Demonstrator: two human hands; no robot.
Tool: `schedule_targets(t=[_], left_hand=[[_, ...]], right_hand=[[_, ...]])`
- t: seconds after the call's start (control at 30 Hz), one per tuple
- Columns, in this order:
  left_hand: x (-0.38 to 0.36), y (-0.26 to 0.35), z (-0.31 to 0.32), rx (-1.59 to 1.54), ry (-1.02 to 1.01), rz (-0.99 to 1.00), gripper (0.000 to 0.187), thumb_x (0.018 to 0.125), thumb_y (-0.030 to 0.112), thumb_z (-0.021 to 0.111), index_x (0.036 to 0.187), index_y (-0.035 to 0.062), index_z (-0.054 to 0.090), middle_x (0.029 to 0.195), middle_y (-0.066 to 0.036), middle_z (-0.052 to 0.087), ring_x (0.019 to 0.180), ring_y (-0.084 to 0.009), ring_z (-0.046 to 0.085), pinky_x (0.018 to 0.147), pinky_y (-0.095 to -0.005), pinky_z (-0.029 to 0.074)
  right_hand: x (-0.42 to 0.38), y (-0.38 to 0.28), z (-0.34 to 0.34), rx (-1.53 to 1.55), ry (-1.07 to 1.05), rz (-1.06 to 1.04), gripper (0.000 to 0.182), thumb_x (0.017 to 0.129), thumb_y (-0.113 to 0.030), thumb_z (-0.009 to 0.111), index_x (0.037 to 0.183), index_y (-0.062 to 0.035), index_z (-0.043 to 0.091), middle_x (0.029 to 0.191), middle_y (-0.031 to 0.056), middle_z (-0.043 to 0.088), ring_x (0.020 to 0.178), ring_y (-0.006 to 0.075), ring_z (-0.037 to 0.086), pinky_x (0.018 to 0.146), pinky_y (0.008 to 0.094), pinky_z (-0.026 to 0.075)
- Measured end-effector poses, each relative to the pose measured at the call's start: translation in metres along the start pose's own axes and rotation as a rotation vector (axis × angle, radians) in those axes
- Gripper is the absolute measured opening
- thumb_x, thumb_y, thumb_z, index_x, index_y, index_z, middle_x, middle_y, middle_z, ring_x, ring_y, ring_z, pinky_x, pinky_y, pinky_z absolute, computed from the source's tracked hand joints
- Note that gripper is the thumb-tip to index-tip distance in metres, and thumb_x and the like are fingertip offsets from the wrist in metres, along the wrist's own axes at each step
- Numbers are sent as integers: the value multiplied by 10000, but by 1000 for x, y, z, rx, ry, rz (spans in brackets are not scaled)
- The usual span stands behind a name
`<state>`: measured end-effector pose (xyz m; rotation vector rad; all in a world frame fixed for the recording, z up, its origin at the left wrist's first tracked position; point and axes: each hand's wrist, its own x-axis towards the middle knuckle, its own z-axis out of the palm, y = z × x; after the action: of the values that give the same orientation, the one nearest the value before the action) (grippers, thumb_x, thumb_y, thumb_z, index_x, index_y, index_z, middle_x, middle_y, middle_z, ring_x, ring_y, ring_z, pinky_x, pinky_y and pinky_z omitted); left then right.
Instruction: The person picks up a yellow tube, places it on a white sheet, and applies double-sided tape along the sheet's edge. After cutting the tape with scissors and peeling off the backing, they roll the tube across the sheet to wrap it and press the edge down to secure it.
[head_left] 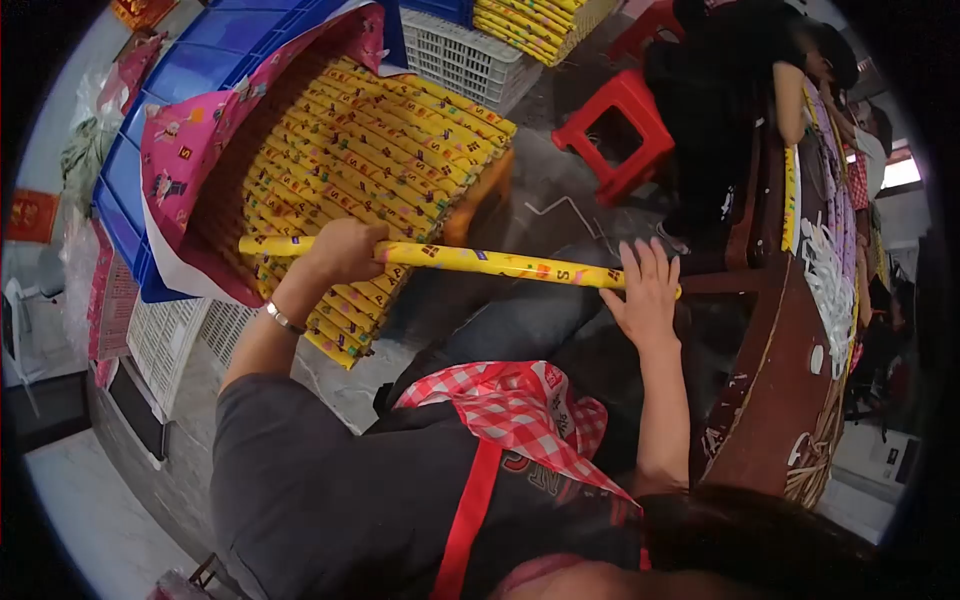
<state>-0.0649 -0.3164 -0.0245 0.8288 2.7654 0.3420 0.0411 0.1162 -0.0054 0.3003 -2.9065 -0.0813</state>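
A long, slim roll of yellow patterned wrapping paper lies across the view in front of my body. My left hand is closed around it left of its middle. My right hand is at its right end, fingers stretched out and apart, with the palm side against the roll. Behind my left hand, a large stack of similar yellow rolls lies in a tipped blue bin lined with pink printed paper. The held roll's left end overlaps the stack in view.
A red stool stands ahead, near a person in dark clothes. A brown table with white strips runs along the right. More yellow rolls lie by a white crate. An orange stool is under the stack.
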Motion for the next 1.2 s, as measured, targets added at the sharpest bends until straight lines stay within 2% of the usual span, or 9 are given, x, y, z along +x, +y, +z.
schedule_targets(t=[0.2,0.23,0.33,0.4,0.5,0.6,0.73,0.93,1.2], left_hand=[[16,-4,11,-24,20,172,209,695,251,673,825,97,617,696,-126,624,686,-368,632,608,-475,500],[22,-4,11,60,-126,105,199,713,255,676,833,108,618,839,-97,647,876,-319,646,727,-497,497],[37,-14,40,189,313,49,373,790,301,707,1127,150,653,1351,-118,491,1276,-351,426,971,-656,315],[50,4,48,68,691,-135,555,808,323,732,1302,145,553,1399,-174,443,1251,-388,440,1000,-609,332],[49,60,83,-688,775,-363,685,797,219,775,1358,47,420,1362,-183,464,1275,-320,466,1016,-414,417],[45,119,147,-1859,175,-424,732,837,252,774,1400,31,363,1246,-79,544,1063,-173,578,871,-312,492],[50,176,143,-1971,-158,-415,645,843,229,770,1340,66,393,1197,-44,616,1031,-123,604,804,-258,502],[52,166,132,-1970,-52,-474,304,899,197,707,1104,96,508,984,-17,648,863,-129,655,711,-253,553],[79,116,119,-2010,121,-580,286,911,228,699,1069,97,500,952,-27,617,864,-155,643,744,-319,552]], right_hand=[[-50,17,44,201,-321,64,440,707,-132,776,1094,-34,590,995,136,596,999,352,576,842,456,479],[-58,14,47,247,-318,50,426,709,-137,773,1084,-38,596,967,137,604,962,355,590,811,451,491],[-70,1,49,352,-259,3,360,723,-154,756,1036,-47,613,912,144,640,862,358,630,732,442,515],[-71,-7,48,334,-189,98,309,754,-168,734,1013,-46,619,900,162,660,830,367,645,714,453,515],[-65,-18,38,325,-273,266,293,790,-207,709,1013,-36,627,889,180,673,808,381,650,697,467,514],[-54,-33,29,377,-321,324,312,810,-239,694,1025,-22,634,884,196,676,803,397,652,686,476,512],[-37,-56,16,429,-411,309,337,815,-274,682,1054,-38,648,879,206,682,816,407,658,705,478,515],[-34,-75,17,496,-472,242,471,821,-328,692,1193,-70,564,948,214,678,872,425,647,734,506,510],[-36,-85,24,457,-398,222,400,838,-292,684,1135,-60,550,926,218,671,835,433,649,702,516,516]])
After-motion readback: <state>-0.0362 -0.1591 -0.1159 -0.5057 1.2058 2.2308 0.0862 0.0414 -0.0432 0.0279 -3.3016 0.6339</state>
